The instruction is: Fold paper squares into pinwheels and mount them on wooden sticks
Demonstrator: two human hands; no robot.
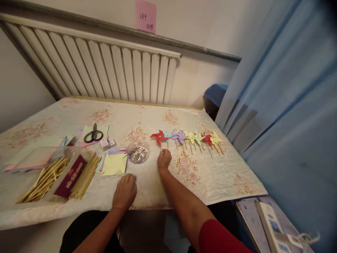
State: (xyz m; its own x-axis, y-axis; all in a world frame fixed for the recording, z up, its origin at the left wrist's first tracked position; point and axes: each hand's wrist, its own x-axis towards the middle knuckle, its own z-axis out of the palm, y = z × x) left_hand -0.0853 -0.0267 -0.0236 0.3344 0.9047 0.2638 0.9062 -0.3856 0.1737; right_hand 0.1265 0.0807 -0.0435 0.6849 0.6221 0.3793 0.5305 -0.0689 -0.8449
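A: Fingers? Right hand [164, 159] clenched on red pinwheel [159, 137] stick; left hand [124, 191] curled, empty, on desk [216, 179].
B: Containers? Bowl [138, 151] holds glitter, tray [56, 175] holds sticks. Room near front edge.

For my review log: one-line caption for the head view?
Right hand sets red pinwheel beside a pinwheel row; left hand rests on table.

The right hand [164, 159] is curling over the red pinwheel [159, 137] stick, so the stick is hiding. The writing on the pink note [146, 16] is looking too small to read. The counter [216, 179] is running off the left edge.
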